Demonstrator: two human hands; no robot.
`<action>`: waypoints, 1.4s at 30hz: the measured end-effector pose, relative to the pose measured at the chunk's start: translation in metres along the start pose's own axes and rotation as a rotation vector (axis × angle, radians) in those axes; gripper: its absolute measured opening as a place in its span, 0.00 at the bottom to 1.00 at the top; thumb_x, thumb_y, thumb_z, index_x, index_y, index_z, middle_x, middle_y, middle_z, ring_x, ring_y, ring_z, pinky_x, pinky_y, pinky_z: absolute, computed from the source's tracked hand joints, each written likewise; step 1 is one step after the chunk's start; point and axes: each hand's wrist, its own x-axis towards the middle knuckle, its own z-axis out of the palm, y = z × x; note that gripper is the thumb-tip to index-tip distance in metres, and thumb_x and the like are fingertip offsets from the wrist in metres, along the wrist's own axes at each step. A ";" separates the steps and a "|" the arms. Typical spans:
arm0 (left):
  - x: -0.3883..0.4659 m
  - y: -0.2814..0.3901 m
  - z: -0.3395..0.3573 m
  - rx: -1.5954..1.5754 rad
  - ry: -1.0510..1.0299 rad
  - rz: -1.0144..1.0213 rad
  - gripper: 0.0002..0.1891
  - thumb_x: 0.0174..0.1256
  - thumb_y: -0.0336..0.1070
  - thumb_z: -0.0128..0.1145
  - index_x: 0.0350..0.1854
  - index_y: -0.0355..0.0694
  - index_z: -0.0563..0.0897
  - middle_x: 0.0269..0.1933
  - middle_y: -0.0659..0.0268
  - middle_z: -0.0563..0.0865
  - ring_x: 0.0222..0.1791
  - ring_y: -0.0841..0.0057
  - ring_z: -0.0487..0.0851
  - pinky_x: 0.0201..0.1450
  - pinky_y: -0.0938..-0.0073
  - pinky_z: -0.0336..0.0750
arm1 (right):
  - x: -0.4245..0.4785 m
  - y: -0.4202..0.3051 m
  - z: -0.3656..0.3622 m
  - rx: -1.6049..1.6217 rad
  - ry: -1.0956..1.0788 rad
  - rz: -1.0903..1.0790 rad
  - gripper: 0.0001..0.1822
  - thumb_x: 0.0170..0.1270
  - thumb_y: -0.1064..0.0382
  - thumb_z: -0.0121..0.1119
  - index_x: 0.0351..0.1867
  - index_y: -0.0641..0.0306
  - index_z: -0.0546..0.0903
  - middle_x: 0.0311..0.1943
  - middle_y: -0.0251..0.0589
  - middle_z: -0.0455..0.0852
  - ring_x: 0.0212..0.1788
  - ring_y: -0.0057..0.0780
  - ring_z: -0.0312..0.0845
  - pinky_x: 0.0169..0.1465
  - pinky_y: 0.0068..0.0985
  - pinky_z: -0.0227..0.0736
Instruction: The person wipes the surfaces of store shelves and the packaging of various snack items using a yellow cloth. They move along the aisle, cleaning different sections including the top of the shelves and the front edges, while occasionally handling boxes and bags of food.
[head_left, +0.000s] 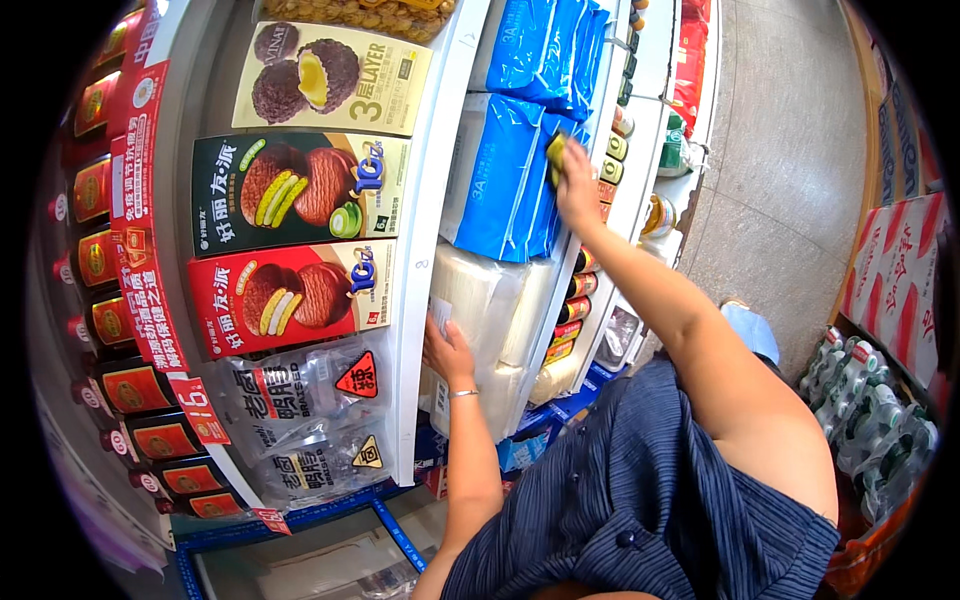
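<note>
My right hand (577, 187) is extended over a shelf, its fingers on a small yellow-green and dark item (556, 156), perhaps a sponge or cloth. That item lies against the blue plastic packages (495, 184) at the shelf's front. My left hand (448, 351), with a thin bracelet at the wrist, rests by the white shelf edge (421, 262) and touches the clear-wrapped white packages (472, 281). Its fingers are spread, and it shows nothing held.
Boxed pies (292, 296), clear snack bags (307, 420) and dark red-labelled bottles (97, 259) stand on shelves at left. Jars (660, 216) line lower shelves. Shrink-wrapped bottles (870, 420) and striped cartons (892, 262) stand at right, across the tiled floor (772, 150).
</note>
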 end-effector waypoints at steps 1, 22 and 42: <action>-0.005 -0.001 -0.001 -0.026 -0.019 -0.022 0.25 0.68 0.44 0.44 0.65 0.38 0.68 0.66 0.52 0.69 0.67 0.54 0.63 0.68 0.55 0.54 | -0.028 -0.012 -0.004 0.030 -0.068 0.008 0.24 0.55 0.77 0.49 0.56 0.62 0.74 0.62 0.50 0.69 0.62 0.51 0.64 0.64 0.36 0.61; 0.182 0.219 0.019 -0.546 -0.071 0.083 0.29 0.70 0.45 0.44 0.65 0.27 0.62 0.66 0.43 0.66 0.68 0.54 0.61 0.70 0.62 0.51 | 0.293 0.011 -0.003 -0.140 0.141 -0.377 0.24 0.50 0.77 0.51 0.51 0.60 0.79 0.53 0.51 0.78 0.54 0.47 0.74 0.59 0.34 0.67; 0.327 0.344 0.067 -0.258 -0.385 -0.052 0.31 0.70 0.53 0.40 0.70 0.42 0.59 0.71 0.53 0.60 0.72 0.57 0.56 0.72 0.58 0.49 | 0.266 0.028 -0.021 0.067 -0.074 -0.237 0.25 0.47 0.81 0.50 0.49 0.62 0.79 0.52 0.46 0.78 0.55 0.47 0.70 0.60 0.35 0.61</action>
